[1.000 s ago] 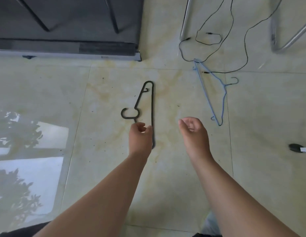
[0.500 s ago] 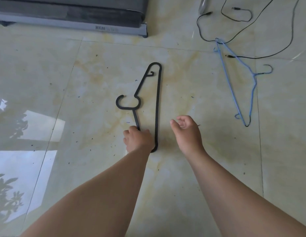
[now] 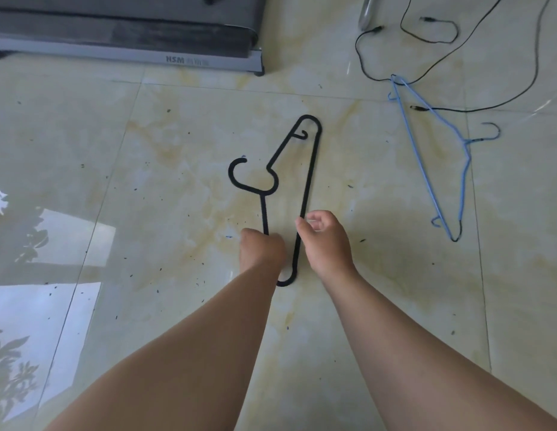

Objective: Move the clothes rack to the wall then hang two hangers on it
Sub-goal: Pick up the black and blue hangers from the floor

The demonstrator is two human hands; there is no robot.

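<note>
A black hanger lies flat on the tiled floor, its hook curling to the left. My left hand is closed over the hanger's near arm at its lower end. My right hand hovers just right of the long bar, fingers curled loosely, thumb touching or almost touching the bar. A blue wire hanger lies on the floor further right, untouched. A shiny metal tube end at the top may belong to the clothes rack.
A grey treadmill base runs along the top left. Thin black cables loop over the floor at the top right, one crossing the blue hanger's top. Bright window reflections cover the floor on the left.
My left hand came down and closed on the black hanger's near arm. My right hand moved in beside the long bar. The view has closed in on the hanger.
</note>
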